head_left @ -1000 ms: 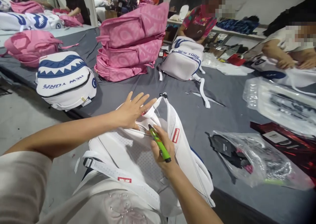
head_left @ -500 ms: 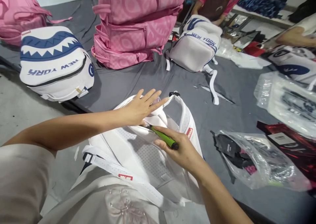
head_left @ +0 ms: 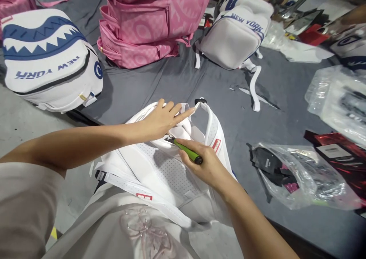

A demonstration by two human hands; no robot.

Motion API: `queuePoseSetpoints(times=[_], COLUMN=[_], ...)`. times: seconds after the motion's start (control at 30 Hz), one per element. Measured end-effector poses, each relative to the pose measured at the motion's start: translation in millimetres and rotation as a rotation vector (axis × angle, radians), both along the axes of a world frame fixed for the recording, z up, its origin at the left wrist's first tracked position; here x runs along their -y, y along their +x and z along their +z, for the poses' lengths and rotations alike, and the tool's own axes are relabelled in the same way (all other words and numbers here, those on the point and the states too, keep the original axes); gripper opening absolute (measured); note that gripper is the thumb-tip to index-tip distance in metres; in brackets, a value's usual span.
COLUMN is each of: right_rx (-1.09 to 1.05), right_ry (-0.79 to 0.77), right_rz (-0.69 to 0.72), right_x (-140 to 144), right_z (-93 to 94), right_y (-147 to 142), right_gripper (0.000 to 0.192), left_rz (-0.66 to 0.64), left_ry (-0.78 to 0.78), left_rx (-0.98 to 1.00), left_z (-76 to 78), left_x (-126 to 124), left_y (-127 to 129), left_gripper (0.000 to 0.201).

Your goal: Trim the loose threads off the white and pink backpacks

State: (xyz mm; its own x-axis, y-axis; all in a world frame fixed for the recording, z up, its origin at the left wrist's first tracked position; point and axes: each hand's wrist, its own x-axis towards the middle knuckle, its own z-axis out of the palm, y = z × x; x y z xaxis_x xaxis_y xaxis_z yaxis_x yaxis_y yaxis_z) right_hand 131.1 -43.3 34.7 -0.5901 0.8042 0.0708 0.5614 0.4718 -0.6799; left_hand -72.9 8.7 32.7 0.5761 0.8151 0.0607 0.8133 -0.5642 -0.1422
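Note:
A white backpack (head_left: 160, 171) lies back-side up at the table's near edge, against my lap, its perforated panel and straps showing. My left hand (head_left: 161, 118) rests flat on its top, fingers stretched toward the black-tipped carry loop (head_left: 200, 101). My right hand (head_left: 201, 162) holds a green tool with a black end (head_left: 188, 151), its tip pressed against the top seam of the backpack just below my left hand.
A white and blue "NEW YORK" backpack (head_left: 48, 61) lies at the left table edge, a stack of pink backpacks (head_left: 151, 23) behind, another white one (head_left: 237, 30) beyond. Clear plastic bags (head_left: 300, 175) with dark items and red packaging (head_left: 337, 156) lie right on the grey table (head_left: 183, 80).
My view has tilted down, so the people across the table have left the frame. My right hand has turned the green tool flatter and brought its tip to the seam. My left hand has stayed on the backpack.

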Motion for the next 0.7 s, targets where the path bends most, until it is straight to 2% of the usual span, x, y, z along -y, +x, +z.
queuePoseSetpoints(times=[0.1, 0.2, 0.37, 0.5, 0.7], right_rx=[0.019, 0.136, 0.345, 0.266, 0.191], right_ry=[-0.051, -0.047, 0.183, 0.261, 0.255], right_rz=[-0.021, 0.004, -0.003, -0.008, -0.031], right_x=[-9, -17, -9, 0, 0], right_z=[2.3, 6.8, 9.1, 1.0, -4.0], right_y=[-4, -11, -17, -13, -11], right_gripper=[0.026, 0.018, 0.018, 0.024, 0.024], left_rz=[0.005, 0.032, 0.099, 0.102, 0.09], left_ry=[-0.01, -0.032, -0.058, -0.068, -0.122], left_rx=[-0.008, -0.008, -0.016, -0.01, -0.005], left_z=[0.1, 1.5, 3.2, 2.6, 4.6], left_x=[-2, -3, -4, -5, -6], left_y=[0, 1, 3, 4, 4], left_gripper=[0.092, 0.089, 0.092, 0.09, 0.093])
